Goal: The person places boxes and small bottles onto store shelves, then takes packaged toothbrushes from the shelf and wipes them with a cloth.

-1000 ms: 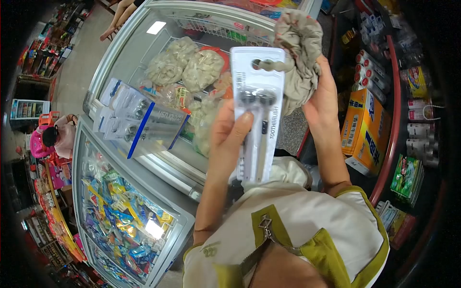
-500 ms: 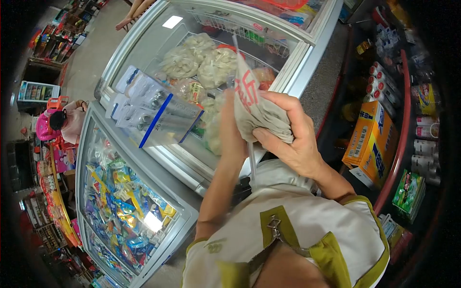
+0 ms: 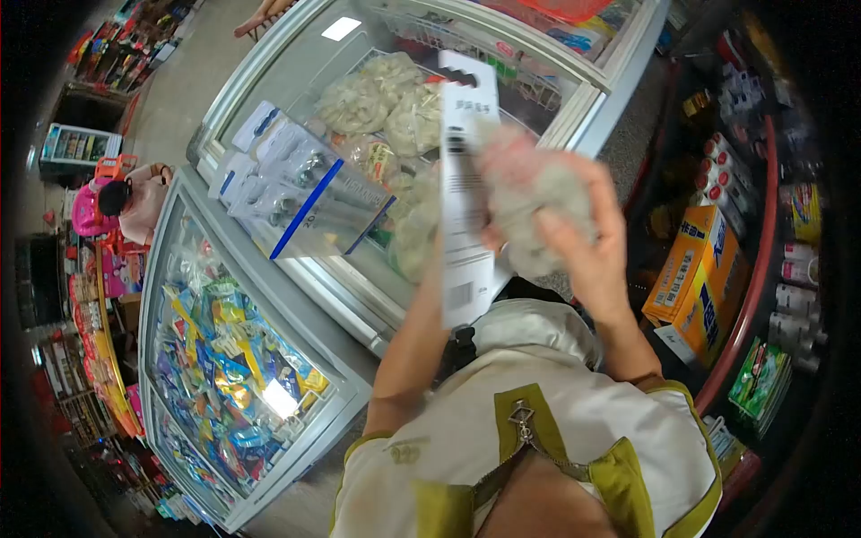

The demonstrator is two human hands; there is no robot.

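Observation:
A toothbrush pack (image 3: 465, 197) stands upright in front of me with its printed back and barcode showing. My left hand (image 3: 437, 260) grips it from behind; most of its fingers are hidden by the card. On the right, my right hand (image 3: 587, 224) is closed on a crumpled beige cloth (image 3: 538, 202), blurred by motion, right beside the pack. A clear box of toothbrush packs (image 3: 305, 193) with blue edges rests on the freezer's edge to the left.
A glass-topped freezer (image 3: 359, 27) holds bagged food (image 3: 372, 94). A second freezer (image 3: 345, 394) holds colourful packets. An orange carton (image 3: 695, 273) and cans sit on the right shelves. A person (image 3: 143, 204) is at the far left.
The toothbrush pack has turned from its front, through edge-on, to its back. My right hand has moved the cloth off to the pack's right side. The view has shifted slightly.

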